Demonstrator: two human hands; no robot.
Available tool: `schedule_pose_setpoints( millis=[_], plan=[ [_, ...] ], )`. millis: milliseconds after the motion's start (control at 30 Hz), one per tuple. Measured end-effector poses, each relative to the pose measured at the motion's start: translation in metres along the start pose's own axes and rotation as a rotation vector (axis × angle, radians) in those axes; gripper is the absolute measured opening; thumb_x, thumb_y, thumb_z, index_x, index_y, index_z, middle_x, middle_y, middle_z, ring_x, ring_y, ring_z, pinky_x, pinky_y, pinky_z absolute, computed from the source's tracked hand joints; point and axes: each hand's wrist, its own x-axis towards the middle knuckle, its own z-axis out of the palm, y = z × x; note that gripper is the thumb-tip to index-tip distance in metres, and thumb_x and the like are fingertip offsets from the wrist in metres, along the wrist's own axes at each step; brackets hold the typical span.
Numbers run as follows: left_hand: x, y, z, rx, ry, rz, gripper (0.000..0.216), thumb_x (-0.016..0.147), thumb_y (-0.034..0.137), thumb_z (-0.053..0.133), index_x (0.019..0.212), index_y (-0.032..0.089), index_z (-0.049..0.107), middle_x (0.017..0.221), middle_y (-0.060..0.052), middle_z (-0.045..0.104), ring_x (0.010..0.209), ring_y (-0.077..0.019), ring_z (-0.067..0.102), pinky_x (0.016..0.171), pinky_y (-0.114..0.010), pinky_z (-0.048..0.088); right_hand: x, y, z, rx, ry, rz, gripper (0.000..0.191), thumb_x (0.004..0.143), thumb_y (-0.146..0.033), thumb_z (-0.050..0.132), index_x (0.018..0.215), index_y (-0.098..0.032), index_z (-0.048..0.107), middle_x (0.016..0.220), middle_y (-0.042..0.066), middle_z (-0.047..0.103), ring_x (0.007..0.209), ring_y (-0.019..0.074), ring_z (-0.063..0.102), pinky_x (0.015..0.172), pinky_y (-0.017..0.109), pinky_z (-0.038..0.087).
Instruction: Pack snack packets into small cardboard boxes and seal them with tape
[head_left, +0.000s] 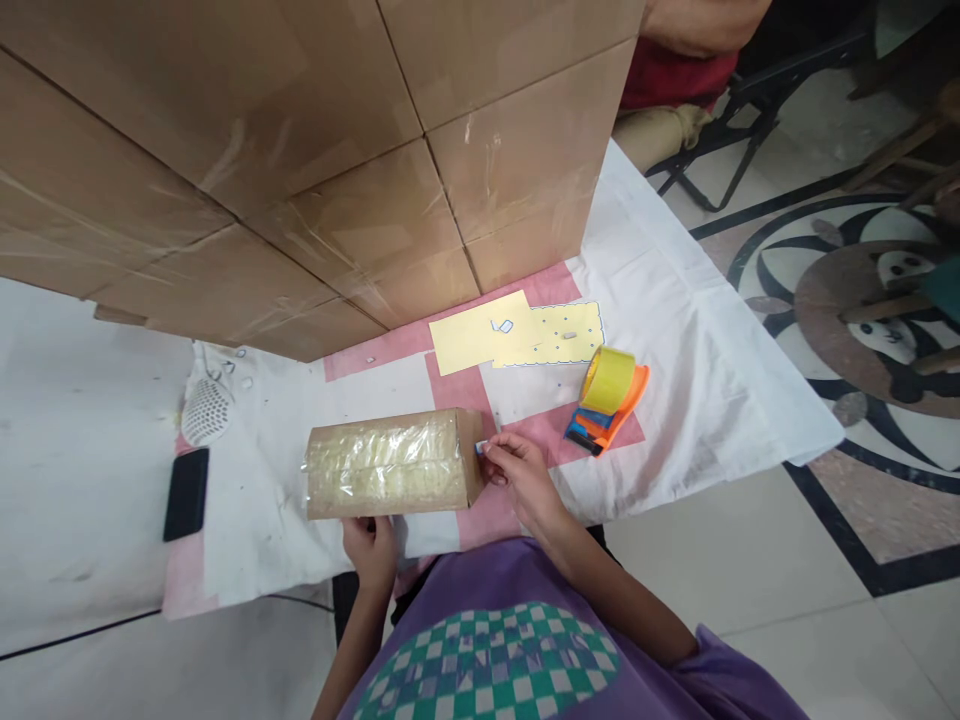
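A long cardboard box [386, 465], its top covered with shiny clear tape, lies in front of me at the table's near edge. My left hand [370, 545] grips its near lower edge; the fingertips are hidden beneath it. At the box's right end, my right hand [521, 475] pinches a small white and light-blue piece, seemingly a sticker [481, 448], against or very near the end face. To the right rests an orange and blue tape dispenser [619, 410] with a yellowish tape roll [609, 378]. Pale yellow sheets [472, 335] lie behind the box, one bearing small blue-edged marks.
A tall stack of taped cardboard cartons [375, 240] walls off the table's far side. A black phone-like slab [187, 494] and a white perforated object [207, 410] lie at the left. Beyond the table, at the upper right, a person's arm [701, 22] shows near a folding chair [739, 110].
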Motion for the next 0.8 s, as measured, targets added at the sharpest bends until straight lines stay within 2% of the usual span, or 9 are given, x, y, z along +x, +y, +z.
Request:
schedule_pose_setpoints(
  millis=[267,500,800],
  plan=[
    [-0.002,0.007,-0.001,0.019,0.008,-0.009,0.025,0.080,0.043,0.062,0.080,0.023,0.048,0.064,0.004,0.053,0.061,-0.0159,0.053,0.061,-0.030,0.040,0.003,-0.002,-0.005,0.002,-0.059,0.102,0.037,0.061,-0.045,0.089,0.061,-0.020,0.061,0.053,-0.007,0.042,0.050,0.0086,0.031,0.049,0.026,0.018],
    [-0.002,0.006,-0.001,0.025,0.004,-0.006,0.023,0.079,0.041,0.062,0.080,0.023,0.048,0.066,0.003,0.054,0.064,-0.0166,0.055,0.063,-0.031,0.041,0.004,0.006,-0.001,0.010,0.001,0.053,0.044,0.060,-0.047,0.087,0.054,-0.021,0.053,0.051,-0.007,0.039,0.050,0.0087,0.030,0.049,0.026,0.016],
    [-0.001,0.004,-0.001,0.021,0.000,-0.001,0.024,0.078,0.042,0.062,0.081,0.023,0.048,0.067,0.003,0.055,0.066,-0.0179,0.056,0.065,-0.032,0.042,0.003,0.011,0.004,-0.071,0.078,0.036,0.032,0.060,-0.044,0.083,0.057,-0.021,0.062,0.053,-0.006,0.045,0.052,0.0099,0.033,0.052,0.027,0.019]
  ],
)
